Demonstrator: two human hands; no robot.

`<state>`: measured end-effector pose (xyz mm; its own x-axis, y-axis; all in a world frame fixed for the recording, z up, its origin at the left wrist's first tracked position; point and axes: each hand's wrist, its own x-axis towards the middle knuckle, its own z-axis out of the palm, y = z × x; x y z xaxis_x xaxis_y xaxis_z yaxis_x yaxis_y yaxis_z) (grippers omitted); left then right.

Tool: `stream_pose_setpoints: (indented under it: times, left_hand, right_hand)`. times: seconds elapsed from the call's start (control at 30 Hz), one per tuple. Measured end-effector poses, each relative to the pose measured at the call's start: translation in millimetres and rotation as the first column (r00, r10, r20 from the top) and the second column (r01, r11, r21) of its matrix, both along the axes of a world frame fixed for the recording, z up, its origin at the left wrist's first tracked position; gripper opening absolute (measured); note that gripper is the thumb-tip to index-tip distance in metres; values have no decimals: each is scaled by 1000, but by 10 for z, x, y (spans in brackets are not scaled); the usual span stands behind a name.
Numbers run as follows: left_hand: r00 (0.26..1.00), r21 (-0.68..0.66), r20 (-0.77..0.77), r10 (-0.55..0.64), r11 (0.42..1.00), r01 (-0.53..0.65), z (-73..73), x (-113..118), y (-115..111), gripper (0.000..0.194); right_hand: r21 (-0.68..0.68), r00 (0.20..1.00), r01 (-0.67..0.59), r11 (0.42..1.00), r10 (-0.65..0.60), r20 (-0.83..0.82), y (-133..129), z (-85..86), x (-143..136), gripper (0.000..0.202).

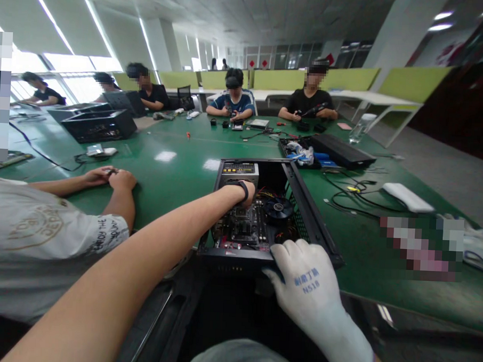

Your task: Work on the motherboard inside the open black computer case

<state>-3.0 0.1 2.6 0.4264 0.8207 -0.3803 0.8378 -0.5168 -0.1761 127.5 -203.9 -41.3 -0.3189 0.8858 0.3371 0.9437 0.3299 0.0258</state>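
An open black computer case point(315, 219) lies on the green table in front of me. Inside are a motherboard point(245, 224), a round black fan point(278, 208) and a power supply point(239, 170) with a grey housing and a label. My bare left hand point(248, 193), with a black band at the wrist, reaches into the case beside the power supply; its fingers are hidden. In a white glove, my right hand point(305, 280) grips the near edge of the case, fingers over the rim and thumb below.
At the left, a co-worker's hands point(115, 178) hold a small part over the green table point(165, 172). Other people sit across it. Black cases point(100, 125), a flat black case point(342, 151), cables point(345, 193) and a bottle point(363, 128) lie or stand around.
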Motion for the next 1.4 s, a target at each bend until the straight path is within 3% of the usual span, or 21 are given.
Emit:
stream_pose_setpoints:
  times: [0.37, 0.5, 0.67, 1.0, 1.4]
  left_hand:
    - [989, -107, -145, -36, 994, 21, -404, 0, 214, 55]
    - [990, -106, -130, -61, 993, 47, -521, -2, 289, 61]
    - [999, -68, -35, 16, 997, -19, -607, -9, 366, 67]
    - [997, -73, 57, 56, 996, -52, -593, -30, 376, 60]
    - [988, -89, -143, -65, 995, 53, -501, 15, 301, 62]
  right_hand:
    - [13, 1000, 9, 1000, -9, -16, -16, -21, 7, 21]
    - [6, 1000, 12, 1000, -12, -13, -17, -21, -1, 21]
    - [5, 1000, 10, 1000, -10, -10, -18, -42, 9, 22]
    - [13, 1000, 15, 1000, -15, 1, -16, -18, -10, 22]
    - [17, 1000, 21, 1000, -21, 6, -11, -35, 0, 22]
